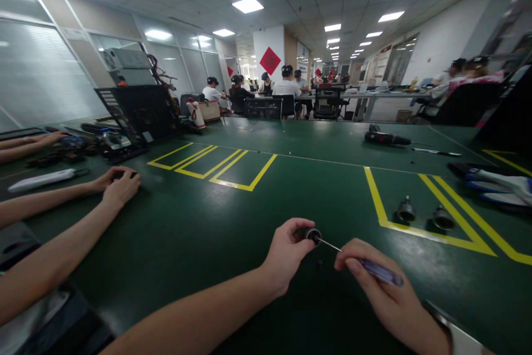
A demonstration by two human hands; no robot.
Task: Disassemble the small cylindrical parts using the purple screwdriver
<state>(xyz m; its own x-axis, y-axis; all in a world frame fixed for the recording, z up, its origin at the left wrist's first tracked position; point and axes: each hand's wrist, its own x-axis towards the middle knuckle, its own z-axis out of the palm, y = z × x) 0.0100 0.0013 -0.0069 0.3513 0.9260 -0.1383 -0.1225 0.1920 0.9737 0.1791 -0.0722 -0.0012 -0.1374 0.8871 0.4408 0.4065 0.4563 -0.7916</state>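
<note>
My left hand [288,252] is closed around a small dark metal cup-shaped part [313,235], its hollow end turned toward my right. A screwdriver [380,272] with a clear purplish handle is gripped in my right hand [374,280]. Its thin shaft points left, and the tip reaches into the opening of the cup-shaped part; what it touches inside is hidden. On the green table [233,222] just below lies a tiny dark piece [320,262], too small to name. Two similar metal parts [406,209] stand to the right inside a yellow tape outline.
At the left are a co-worker's hands [120,183] near a white-handled tool [41,179]. Yellow tape outlines [233,183] mark the table. A power drill [386,138], a thin pen-like tool [436,152] and gloves [499,186] lie at the right. An open black case [141,108] stands at the back left.
</note>
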